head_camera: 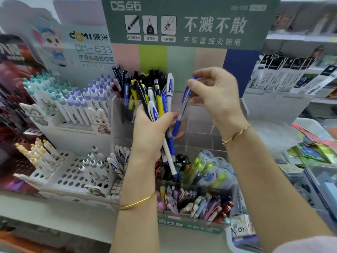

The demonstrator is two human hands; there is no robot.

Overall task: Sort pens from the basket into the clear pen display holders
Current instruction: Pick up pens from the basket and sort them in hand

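Gripping mixed pen bundle tight in left hand, just before clear holder | pinching one blue pen in right hand, above holder's bare middle cells | looks roughly midway: plenty stocked at holder's back-left and front, whole handful yet to place

Both forearms come up bare from the bottom edge, more or less side by side. The left hand is mid-frame with its back to the camera. Its fingers are wrapped round a bunch of pens that pokes out above and below the fist. The right hand sits a bit higher and off to the right, wrist bent. Its thumb and fingertips pinch the top of one blue pen, which hangs slanted, with its lower end just beside the left thumb. There's a gold bangle on the left forearm and a thin bracelet on the right wrist.
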